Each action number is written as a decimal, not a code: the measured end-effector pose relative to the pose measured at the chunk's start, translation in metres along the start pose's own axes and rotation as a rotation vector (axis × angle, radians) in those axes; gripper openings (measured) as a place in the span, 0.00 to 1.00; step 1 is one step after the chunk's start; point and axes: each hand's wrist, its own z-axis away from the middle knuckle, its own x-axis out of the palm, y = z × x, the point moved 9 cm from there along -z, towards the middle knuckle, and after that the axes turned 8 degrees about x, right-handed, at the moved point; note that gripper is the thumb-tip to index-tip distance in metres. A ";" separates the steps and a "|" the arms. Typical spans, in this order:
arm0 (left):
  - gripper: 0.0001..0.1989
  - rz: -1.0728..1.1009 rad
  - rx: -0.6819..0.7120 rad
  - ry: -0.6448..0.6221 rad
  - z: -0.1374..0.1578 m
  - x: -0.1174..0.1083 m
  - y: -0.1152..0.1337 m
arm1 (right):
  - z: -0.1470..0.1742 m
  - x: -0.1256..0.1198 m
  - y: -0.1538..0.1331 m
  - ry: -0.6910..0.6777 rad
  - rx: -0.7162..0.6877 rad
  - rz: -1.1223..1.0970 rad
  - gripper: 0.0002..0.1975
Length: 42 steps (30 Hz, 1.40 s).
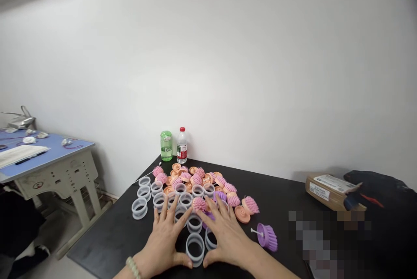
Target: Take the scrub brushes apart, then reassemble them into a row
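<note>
My left hand [164, 237] is spread, palm down, among translucent plastic rings [194, 244], its fingertips over or against some of them. My right hand [228, 233] lies opposite, also with fingers apart, its thumb close to the nearest ring. Several more rings, such as one at the left [140, 206], stand around the fingers. Behind them spreads a heap of pink bristled brush heads [196, 179] and orange round caps [242, 214]. One pink brush head [199, 204] sits between my hands. A purple brush head [267, 236] with a white stem lies to the right; other purple pieces are partly hidden under my right hand.
The black table [107, 235] meets the white wall. At its back corner stand a green bottle [166, 146] and a clear red-capped bottle [182, 149]. A cardboard box [330, 192] and dark fabric [384, 209] lie at the right. A blue desk [58, 153] stands left.
</note>
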 end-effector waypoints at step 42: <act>0.34 -0.086 0.589 0.052 -0.092 0.010 0.114 | -0.014 -0.026 0.153 0.205 0.243 -0.338 0.60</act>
